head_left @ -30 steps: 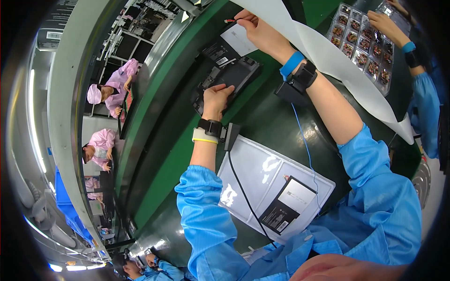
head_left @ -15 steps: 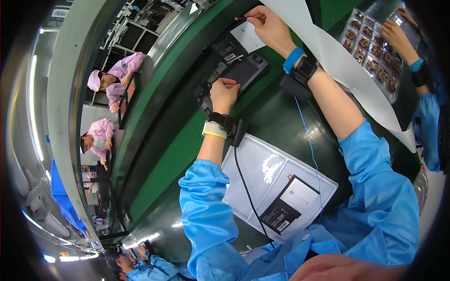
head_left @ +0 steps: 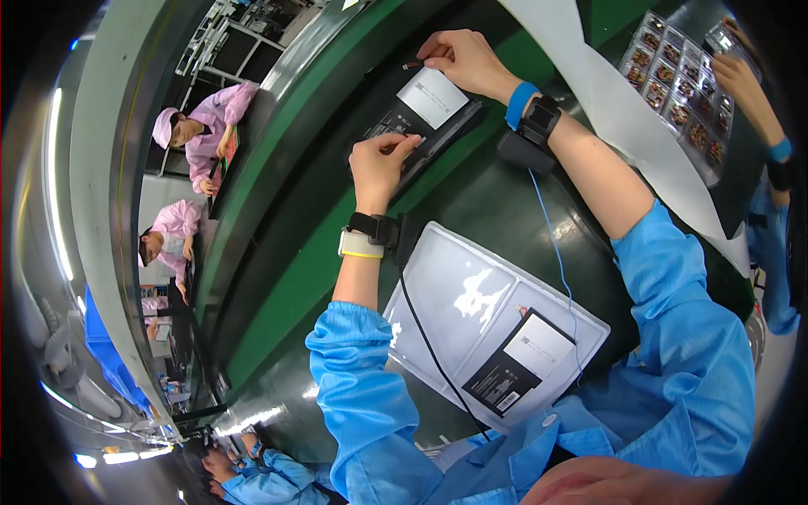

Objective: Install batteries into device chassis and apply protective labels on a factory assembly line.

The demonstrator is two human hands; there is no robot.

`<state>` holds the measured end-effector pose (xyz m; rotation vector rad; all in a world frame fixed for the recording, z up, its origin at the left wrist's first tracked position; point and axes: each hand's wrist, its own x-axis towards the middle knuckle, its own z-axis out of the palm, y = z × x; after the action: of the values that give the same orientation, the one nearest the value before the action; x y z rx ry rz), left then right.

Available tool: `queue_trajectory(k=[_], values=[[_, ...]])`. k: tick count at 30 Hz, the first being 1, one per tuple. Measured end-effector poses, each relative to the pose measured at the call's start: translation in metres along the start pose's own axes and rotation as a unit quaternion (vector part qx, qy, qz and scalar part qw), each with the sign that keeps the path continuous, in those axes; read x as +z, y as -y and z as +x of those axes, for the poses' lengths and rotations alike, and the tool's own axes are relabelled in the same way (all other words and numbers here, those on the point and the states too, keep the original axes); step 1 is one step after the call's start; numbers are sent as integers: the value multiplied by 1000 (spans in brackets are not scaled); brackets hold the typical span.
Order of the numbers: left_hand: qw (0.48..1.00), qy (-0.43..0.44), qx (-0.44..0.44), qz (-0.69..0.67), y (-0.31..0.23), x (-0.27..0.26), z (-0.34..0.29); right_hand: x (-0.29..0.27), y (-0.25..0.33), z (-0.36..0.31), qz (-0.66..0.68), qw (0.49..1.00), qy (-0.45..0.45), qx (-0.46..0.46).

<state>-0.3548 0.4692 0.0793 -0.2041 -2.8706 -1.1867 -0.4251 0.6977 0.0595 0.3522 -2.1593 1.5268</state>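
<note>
A flat black-and-white battery pack (head_left: pixel 433 96) lies over a black plastic housing (head_left: pixel 446 140), covering most of it. A short wire lead with a small connector (head_left: pixel 411 66) sticks out at its far end. My right hand (head_left: pixel 471 63) is closed in a pinch at that far end, beside the lead. At the pack's near edge, my left hand (head_left: pixel 379 164) pinches with thumb and forefinger; its fingertips partly hide the edge. A second battery pack (head_left: pixel 522 360) of the same kind rests in a white tray (head_left: pixel 446 290) close to my body.
A white sheet (head_left: pixel 581 93) curves along the right. Beyond it stands a clear compartment tray (head_left: pixel 673 93) of small parts, near another person's hand (head_left: pixel 745 88). A black cable (head_left: pixel 429 345) and a blue cord (head_left: pixel 551 227) run from my wrists. Co-workers in pink sit across the green bench.
The battery pack has moved nearer and now covers the housing. My right hand came down with it, and my left hand shifted slightly left to the pack's edge.
</note>
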Motion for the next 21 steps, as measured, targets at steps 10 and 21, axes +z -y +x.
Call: queue_trajectory(k=[10, 21], values=[[937, -82, 210, 267, 36, -53, -29, 28, -15, 0, -17, 993, 117, -8], [987, 46, 90, 125, 84, -63, -30, 37, -26, -4, -55, 989, 139, -2]])
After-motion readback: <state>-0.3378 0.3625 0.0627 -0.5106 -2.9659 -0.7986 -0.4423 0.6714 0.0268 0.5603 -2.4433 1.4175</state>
